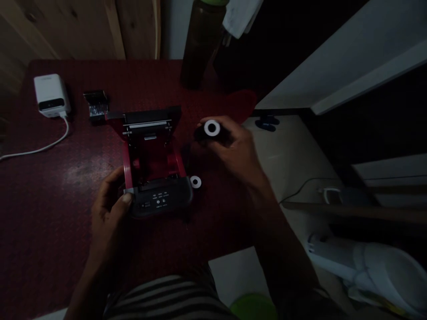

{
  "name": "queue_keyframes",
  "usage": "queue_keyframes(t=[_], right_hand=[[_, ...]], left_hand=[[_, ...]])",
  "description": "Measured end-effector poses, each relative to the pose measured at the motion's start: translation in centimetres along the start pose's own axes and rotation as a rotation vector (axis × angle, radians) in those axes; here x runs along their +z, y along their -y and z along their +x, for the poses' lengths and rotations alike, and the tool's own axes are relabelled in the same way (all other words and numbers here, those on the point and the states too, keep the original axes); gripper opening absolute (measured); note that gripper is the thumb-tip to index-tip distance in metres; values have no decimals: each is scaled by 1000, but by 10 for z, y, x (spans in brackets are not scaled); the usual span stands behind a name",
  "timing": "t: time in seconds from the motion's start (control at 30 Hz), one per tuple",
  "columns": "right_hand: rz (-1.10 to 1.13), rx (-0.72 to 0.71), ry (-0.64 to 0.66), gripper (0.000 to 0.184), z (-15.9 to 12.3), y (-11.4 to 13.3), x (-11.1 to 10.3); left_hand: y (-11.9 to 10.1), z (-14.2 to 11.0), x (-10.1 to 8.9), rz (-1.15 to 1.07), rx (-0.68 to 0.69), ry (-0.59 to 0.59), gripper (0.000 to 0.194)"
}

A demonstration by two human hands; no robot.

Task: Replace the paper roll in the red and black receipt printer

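Note:
A small red and black printer (151, 164) stands on the dark red table (60, 186) with its lid tilted open. My left hand (111, 204) grips its left front corner, fingers curled round the casing. My right hand (238, 151) hovers to the right of the printer, closed on a dark roll with a white core (211, 129). Another small white ring (195, 182) lies on the table by the printer's right front corner.
A white charger block (50, 94) with a white cable sits at the far left. A small black part (95, 105) lies behind the printer. A dark bottle (202, 40) stands at the back. White furniture and a cable are to the right.

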State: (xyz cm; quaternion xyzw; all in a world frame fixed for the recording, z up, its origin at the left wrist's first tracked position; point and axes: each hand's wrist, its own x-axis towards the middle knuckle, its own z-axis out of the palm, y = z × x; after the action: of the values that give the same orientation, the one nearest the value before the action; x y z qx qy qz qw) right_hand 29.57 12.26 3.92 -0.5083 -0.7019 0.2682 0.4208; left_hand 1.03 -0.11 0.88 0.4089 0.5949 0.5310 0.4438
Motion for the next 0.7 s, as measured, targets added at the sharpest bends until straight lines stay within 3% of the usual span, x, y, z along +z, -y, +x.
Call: queue_keyframes(t=[0.1, 0.2, 0.33, 0.5, 0.7], right_hand=[[-48, -32, 87, 37, -8, 41, -34], [-67, -107, 275, 30, -6, 73, -45], [-189, -221, 545, 18, 6, 90, -14], [-625, -181, 646, 24, 10, 110, 40], [-877, -121, 736, 30, 17, 138, 63]], left_hand=[[2, 0, 0, -27, -8, 1, 51], [2, 0, 0, -62, -42, 10, 50], [0, -1, 0, -50, -27, 14, 50], [0, -1, 1, -106, -31, 44, 57], [-2, -2, 0, -151, -53, 76, 57]])
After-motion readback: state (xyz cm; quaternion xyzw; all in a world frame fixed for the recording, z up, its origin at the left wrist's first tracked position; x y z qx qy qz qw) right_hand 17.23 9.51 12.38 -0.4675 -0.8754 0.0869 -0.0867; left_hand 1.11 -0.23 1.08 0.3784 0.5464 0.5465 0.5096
